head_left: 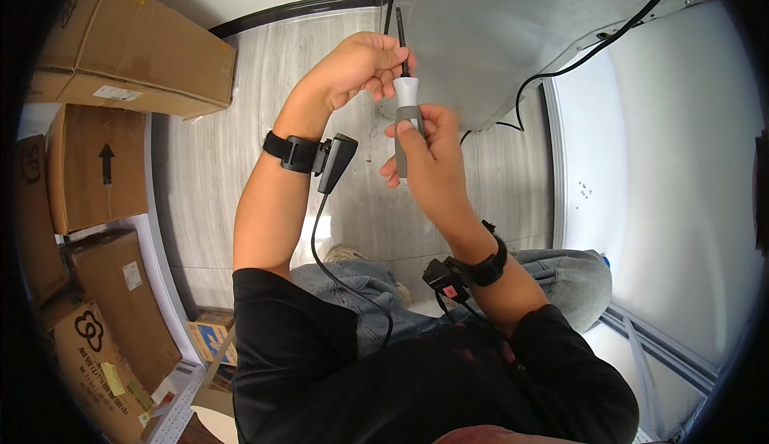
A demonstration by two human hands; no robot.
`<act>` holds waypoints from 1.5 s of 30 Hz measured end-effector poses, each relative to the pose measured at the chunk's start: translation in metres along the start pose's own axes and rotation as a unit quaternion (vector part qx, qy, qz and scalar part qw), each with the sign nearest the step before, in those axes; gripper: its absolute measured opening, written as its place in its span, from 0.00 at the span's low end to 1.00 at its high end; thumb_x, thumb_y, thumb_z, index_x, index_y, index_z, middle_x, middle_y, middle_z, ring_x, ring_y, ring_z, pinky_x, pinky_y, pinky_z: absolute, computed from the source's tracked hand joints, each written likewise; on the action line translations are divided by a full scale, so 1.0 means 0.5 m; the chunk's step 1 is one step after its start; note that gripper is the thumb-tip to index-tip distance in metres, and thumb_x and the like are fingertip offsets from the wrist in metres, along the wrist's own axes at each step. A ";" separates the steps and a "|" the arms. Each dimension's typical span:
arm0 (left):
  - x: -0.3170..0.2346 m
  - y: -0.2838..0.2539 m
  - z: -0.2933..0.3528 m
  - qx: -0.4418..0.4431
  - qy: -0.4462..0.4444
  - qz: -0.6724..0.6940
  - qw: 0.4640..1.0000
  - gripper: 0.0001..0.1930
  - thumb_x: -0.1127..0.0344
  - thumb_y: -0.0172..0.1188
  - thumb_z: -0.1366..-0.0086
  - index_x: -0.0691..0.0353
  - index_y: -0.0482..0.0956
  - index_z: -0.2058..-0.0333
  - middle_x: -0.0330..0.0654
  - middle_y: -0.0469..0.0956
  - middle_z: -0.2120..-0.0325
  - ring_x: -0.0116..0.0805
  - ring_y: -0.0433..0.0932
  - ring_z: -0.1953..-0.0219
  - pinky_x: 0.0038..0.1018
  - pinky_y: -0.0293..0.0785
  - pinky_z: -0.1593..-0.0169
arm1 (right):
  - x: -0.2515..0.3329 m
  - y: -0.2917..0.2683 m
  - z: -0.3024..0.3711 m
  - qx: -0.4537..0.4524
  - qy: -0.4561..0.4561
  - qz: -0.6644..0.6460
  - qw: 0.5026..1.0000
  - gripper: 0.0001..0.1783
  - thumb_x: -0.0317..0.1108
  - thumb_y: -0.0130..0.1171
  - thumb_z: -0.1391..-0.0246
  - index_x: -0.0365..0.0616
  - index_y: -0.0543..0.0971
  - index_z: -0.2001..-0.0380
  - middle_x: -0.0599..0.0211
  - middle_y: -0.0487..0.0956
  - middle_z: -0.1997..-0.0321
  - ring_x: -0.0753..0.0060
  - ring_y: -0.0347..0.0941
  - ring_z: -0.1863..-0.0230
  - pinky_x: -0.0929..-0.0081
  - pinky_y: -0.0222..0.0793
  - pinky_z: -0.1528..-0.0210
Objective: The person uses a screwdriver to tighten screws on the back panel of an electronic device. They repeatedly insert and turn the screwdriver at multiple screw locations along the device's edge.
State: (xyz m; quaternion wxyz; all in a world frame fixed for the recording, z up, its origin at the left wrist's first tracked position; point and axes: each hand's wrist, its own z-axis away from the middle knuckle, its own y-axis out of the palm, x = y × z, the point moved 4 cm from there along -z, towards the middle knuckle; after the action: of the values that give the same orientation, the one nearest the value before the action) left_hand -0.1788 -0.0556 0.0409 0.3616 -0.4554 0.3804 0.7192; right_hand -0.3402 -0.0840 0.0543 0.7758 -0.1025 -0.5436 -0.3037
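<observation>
A screwdriver (407, 94) with a grey and white handle and a dark shaft points away from me. My right hand (428, 152) is wrapped round its handle, thumb lying along the grey part. Around the dark shaft, just beyond the white collar, my left hand (364, 68) pinches with thumb and fingers. The shaft's tip stands beside the near left edge of a grey metal appliance panel (473, 52); whether it touches the panel I cannot tell. Each wrist wears a black strap with a small dark device on a cable.
Cardboard boxes (152, 52) are stacked along the left, some on a white shelf (164, 260). A black cable (561, 72) hangs down across the panel on the right. White panelling (657, 164) stands at the right. Pale wood-look flooring (208, 164) lies below my hands.
</observation>
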 end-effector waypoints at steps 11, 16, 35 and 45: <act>-0.007 0.013 0.015 0.023 -0.015 0.042 0.999 0.11 0.63 0.53 0.35 0.66 0.75 0.70 0.37 0.74 0.81 0.21 0.72 0.85 0.16 0.63 0.85 | 0.010 0.010 -0.002 -0.034 -0.089 0.155 0.983 0.28 0.30 0.58 0.52 0.36 0.57 0.52 0.42 0.70 0.57 0.44 0.74 0.63 0.58 0.69 0.61; 0.004 -0.005 0.005 0.000 -0.019 -0.016 1.000 0.10 0.66 0.52 0.35 0.67 0.76 0.68 0.40 0.75 0.80 0.23 0.70 0.85 0.19 0.63 0.84 | -0.002 0.012 -0.004 -0.064 -0.167 0.293 0.939 0.25 0.31 0.57 0.50 0.36 0.58 0.54 0.51 0.72 0.62 0.60 0.75 0.69 0.66 0.70 0.68; -0.006 0.007 -0.004 -0.023 0.006 -0.049 0.999 0.12 0.62 0.55 0.36 0.63 0.74 0.74 0.37 0.73 0.81 0.20 0.69 0.85 0.18 0.63 0.82 | -0.013 0.003 -0.026 -0.037 -0.024 0.059 0.997 0.29 0.30 0.61 0.52 0.34 0.55 0.52 0.55 0.69 0.61 0.76 0.72 0.74 0.81 0.67 0.85; 0.007 -0.009 -0.018 -0.033 0.001 -0.046 0.998 0.11 0.63 0.52 0.34 0.65 0.75 0.72 0.42 0.77 0.78 0.19 0.67 0.86 0.15 0.61 0.83 | -0.006 0.009 -0.031 -0.044 -0.054 0.115 0.991 0.25 0.31 0.58 0.49 0.33 0.59 0.54 0.57 0.68 0.60 0.77 0.72 0.76 0.81 0.70 0.84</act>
State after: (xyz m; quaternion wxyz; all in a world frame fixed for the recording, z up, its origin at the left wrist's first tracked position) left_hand -0.1726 -0.0608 0.0339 0.3787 -0.4843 0.3359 0.7136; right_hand -0.3261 -0.0867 0.0465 0.7700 -0.2148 -0.5551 -0.2300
